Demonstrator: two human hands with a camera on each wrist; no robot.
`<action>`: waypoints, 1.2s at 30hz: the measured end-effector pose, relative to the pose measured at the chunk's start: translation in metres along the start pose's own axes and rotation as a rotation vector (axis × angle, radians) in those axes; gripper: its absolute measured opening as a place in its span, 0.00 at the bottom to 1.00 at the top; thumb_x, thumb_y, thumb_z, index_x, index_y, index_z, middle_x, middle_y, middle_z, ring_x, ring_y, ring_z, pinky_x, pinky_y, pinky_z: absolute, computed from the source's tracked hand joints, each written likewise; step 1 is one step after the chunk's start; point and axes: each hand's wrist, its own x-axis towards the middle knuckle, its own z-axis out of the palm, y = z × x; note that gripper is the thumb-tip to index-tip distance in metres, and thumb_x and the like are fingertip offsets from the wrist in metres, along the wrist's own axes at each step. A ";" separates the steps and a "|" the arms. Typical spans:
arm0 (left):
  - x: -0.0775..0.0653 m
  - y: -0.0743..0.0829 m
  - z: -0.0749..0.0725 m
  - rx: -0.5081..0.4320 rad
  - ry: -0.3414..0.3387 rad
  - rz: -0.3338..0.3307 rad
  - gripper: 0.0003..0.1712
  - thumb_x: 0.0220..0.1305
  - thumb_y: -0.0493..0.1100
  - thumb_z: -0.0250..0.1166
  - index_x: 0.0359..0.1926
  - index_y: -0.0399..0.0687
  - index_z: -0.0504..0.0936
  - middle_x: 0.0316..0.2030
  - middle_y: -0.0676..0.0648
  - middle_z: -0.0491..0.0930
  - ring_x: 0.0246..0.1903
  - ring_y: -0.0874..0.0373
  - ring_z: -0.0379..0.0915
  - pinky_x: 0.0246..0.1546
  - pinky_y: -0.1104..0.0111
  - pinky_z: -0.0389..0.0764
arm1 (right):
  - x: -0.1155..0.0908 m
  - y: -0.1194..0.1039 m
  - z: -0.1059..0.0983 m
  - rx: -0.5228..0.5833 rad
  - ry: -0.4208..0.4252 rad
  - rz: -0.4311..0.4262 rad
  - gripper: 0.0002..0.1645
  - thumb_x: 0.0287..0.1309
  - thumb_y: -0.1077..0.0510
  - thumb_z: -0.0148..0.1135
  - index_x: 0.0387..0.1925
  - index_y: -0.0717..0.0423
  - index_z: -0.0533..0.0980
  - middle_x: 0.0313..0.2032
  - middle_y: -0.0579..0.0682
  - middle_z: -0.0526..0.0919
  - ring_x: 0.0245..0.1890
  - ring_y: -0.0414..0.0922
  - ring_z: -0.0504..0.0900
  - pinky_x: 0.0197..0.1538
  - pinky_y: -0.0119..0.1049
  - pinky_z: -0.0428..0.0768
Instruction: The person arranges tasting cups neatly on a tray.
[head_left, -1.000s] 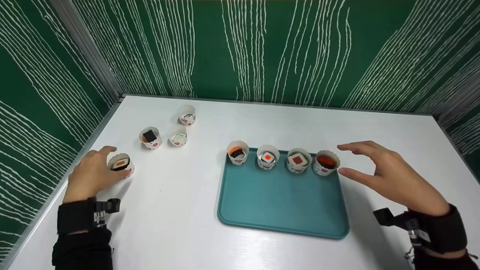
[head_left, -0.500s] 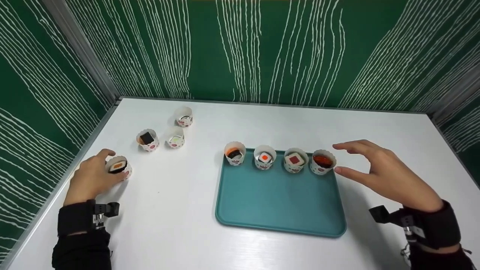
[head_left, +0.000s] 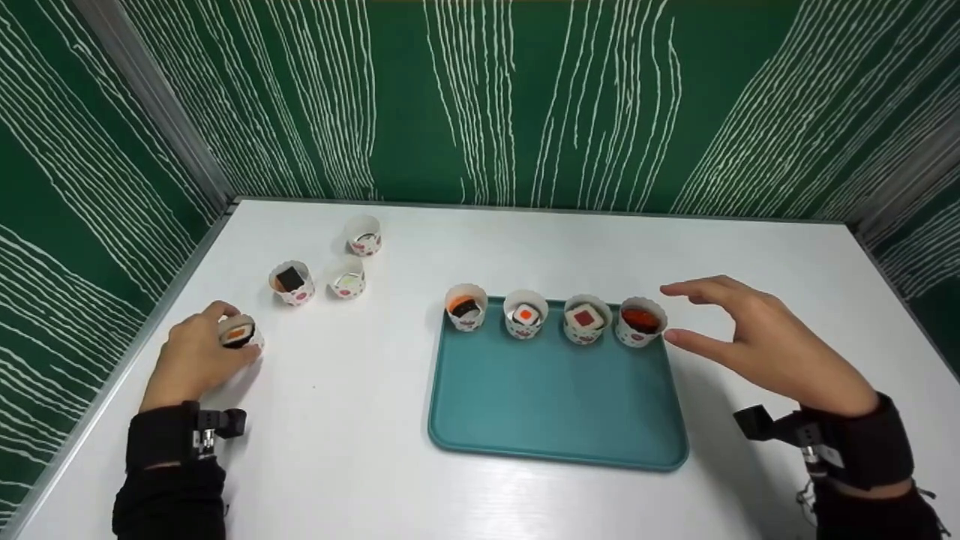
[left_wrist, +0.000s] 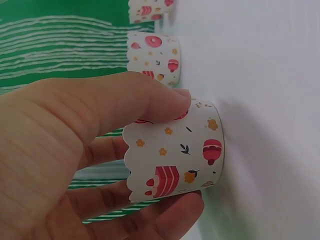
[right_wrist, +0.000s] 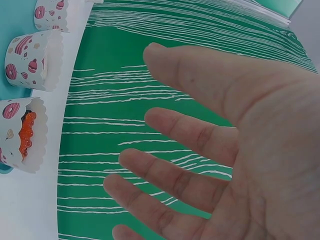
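My left hand (head_left: 196, 352) grips a white printed paper baking cup (left_wrist: 175, 150), thumb on one side and fingers on the other. Inside that cup sits a sushi piece (head_left: 238, 334) with an orange centre and dark wrap. In the left wrist view the cup's base is close to the white table surface. My right hand (head_left: 765, 341) hovers with spread, relaxed fingers and holds nothing. Just left of its fingertips stands a paper cup with orange-red roe sushi (head_left: 641, 321), at the tray's far right corner.
A teal tray (head_left: 559, 405) lies on the white table, with a row of cups along its far edge, among them a red-centred piece (head_left: 584, 319). Three more cups, one with a black-topped piece (head_left: 290, 280), stand at the back left. Green white-streaked panels (head_left: 420, 112) enclose the table.
My left thumb and fingers have closed in on the cup, which has shifted slightly rightward relative to the other cups. The right hand keeps its pose; the head view has drifted a little.
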 end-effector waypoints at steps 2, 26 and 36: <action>0.001 0.001 0.001 0.001 0.001 0.004 0.37 0.62 0.50 0.74 0.66 0.36 0.73 0.49 0.26 0.81 0.42 0.37 0.78 0.37 0.58 0.76 | 0.000 0.000 0.000 0.002 -0.001 0.000 0.32 0.70 0.43 0.72 0.71 0.40 0.77 0.68 0.48 0.81 0.68 0.56 0.78 0.60 0.27 0.70; -0.015 0.060 -0.008 0.012 0.118 0.124 0.34 0.61 0.49 0.77 0.65 0.43 0.79 0.51 0.30 0.85 0.45 0.38 0.80 0.40 0.46 0.79 | -0.002 -0.007 -0.003 -0.008 0.002 -0.005 0.32 0.70 0.42 0.71 0.71 0.40 0.77 0.68 0.47 0.81 0.68 0.56 0.79 0.63 0.47 0.75; -0.028 0.095 -0.014 -0.003 0.079 0.189 0.34 0.62 0.51 0.77 0.65 0.45 0.79 0.57 0.33 0.85 0.50 0.37 0.80 0.46 0.43 0.79 | -0.001 -0.013 0.003 -0.007 0.014 -0.047 0.31 0.70 0.42 0.72 0.70 0.42 0.78 0.66 0.45 0.83 0.67 0.55 0.80 0.63 0.53 0.77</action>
